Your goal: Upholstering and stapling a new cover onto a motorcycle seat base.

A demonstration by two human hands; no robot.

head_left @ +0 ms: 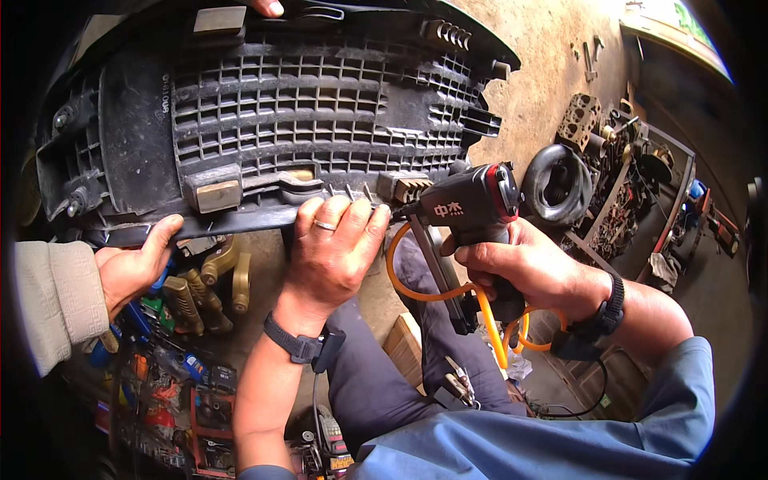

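A large black ribbed plastic panel point(320, 104) with rubber-like pads and bolts spans the upper view, underside facing me. My left hand point(336, 252), with a ring on it, has its fingers closed on the panel's lower edge, beside small metal pins. My right hand point(516, 268) grips a black-and-red pneumatic nail gun point(468, 200), its nose at the panel's edge just right of my left fingertips. An orange air hose point(500, 344) loops below the gun. A co-worker's hand point(132, 268) holds the panel's lower left edge; another person's fingers point(268, 8) show at its top edge.
Bronze-coloured parts point(208, 288) and cluttered tools point(168, 384) lie below left on the floor point(560, 48). At right are a black inner tube point(552, 184), an engine block point(580, 120) and a metal rack point(672, 160) of parts. A wooden board point(400, 344) lies by my legs.
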